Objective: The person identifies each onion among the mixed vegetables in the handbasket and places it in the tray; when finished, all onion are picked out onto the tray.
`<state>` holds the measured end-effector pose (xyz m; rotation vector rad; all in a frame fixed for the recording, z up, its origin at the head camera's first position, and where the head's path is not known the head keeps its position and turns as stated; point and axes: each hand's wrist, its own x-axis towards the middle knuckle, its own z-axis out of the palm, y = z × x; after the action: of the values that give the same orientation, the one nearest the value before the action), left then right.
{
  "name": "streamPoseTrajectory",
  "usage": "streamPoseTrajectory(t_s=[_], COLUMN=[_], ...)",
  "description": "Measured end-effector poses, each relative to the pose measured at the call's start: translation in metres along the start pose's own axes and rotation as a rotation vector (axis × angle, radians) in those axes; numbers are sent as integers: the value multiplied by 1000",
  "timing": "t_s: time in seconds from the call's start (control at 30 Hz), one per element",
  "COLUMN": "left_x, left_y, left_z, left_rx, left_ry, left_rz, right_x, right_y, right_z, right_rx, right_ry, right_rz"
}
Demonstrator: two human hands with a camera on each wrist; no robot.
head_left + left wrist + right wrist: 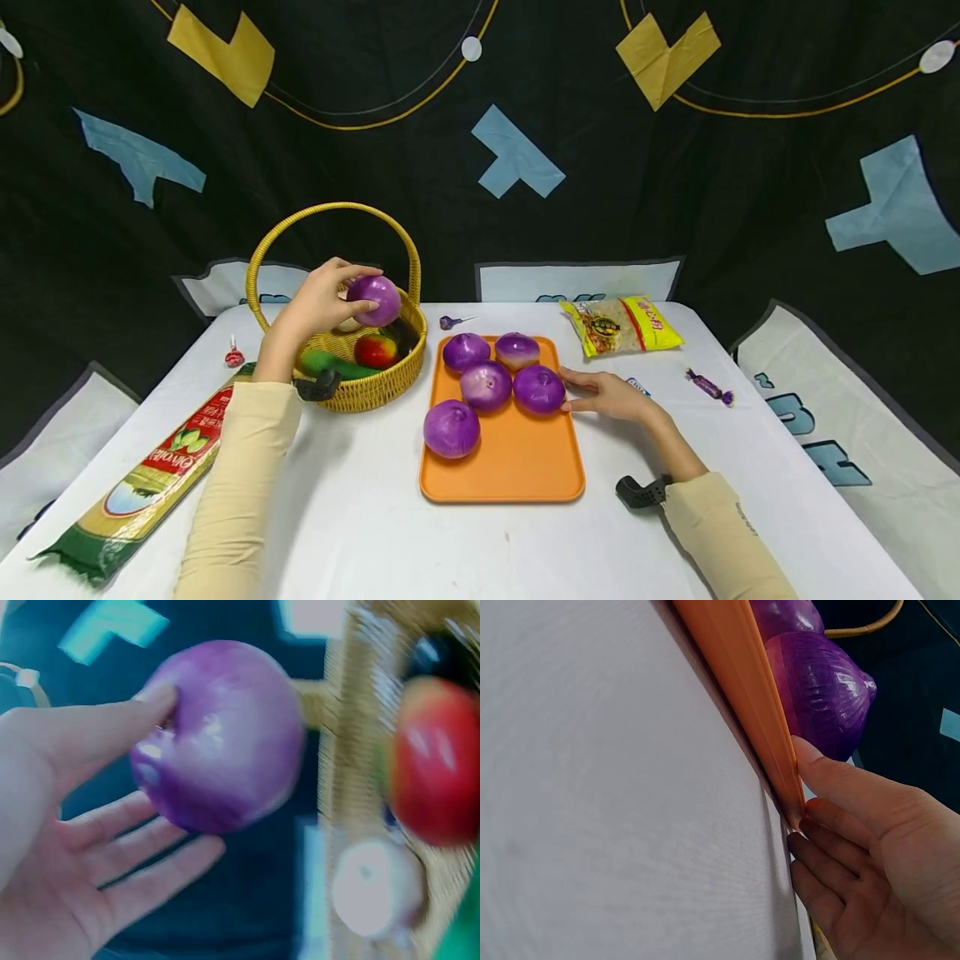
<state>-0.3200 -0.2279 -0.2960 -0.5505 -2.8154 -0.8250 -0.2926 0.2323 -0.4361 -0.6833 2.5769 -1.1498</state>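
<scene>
In the head view my left hand (322,300) holds a purple onion (375,301) between thumb and fingers above the wicker basket (375,392). The left wrist view shows the thumb on the side of this onion (225,735), the other fingers spread beneath it. Several more purple onions, among them a dark one (538,389), sit on an orange tray (510,467). My right hand (615,395) rests at the tray's right edge, close beside that dark onion. Up close in the right wrist view, thumb and fingertips touch the tray's rim (754,697), fingers nearly straight.
Inside the basket lie a red mango-like fruit (377,352), a green vegetable (333,364) and a dark eggplant (401,336). A long pasta packet (165,467) lies left, a yellow food bag (622,325) back right. Lollipops (234,354) and a wrapped candy (708,387) are scattered around.
</scene>
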Motion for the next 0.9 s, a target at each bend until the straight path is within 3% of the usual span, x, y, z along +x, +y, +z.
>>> streamPoseTrajectory(t_s=[0.2, 0.4, 0.73, 0.9], left_x=[-26, -41, -39, -35], left_y=[39, 60, 95, 111], left_z=[7, 17, 45, 67], left_rx=[-54, -15, -61, -38], left_ry=[-16, -14, -72, -169], left_rz=[101, 243, 450, 526], right_x=[1, 2, 2, 1], right_y=[2, 0, 4, 4], right_z=[0, 1, 1, 1], right_rx=[-4, -4, -3, 4], right_ry=[3, -1, 0, -2], right_rz=[6, 4, -12, -21])
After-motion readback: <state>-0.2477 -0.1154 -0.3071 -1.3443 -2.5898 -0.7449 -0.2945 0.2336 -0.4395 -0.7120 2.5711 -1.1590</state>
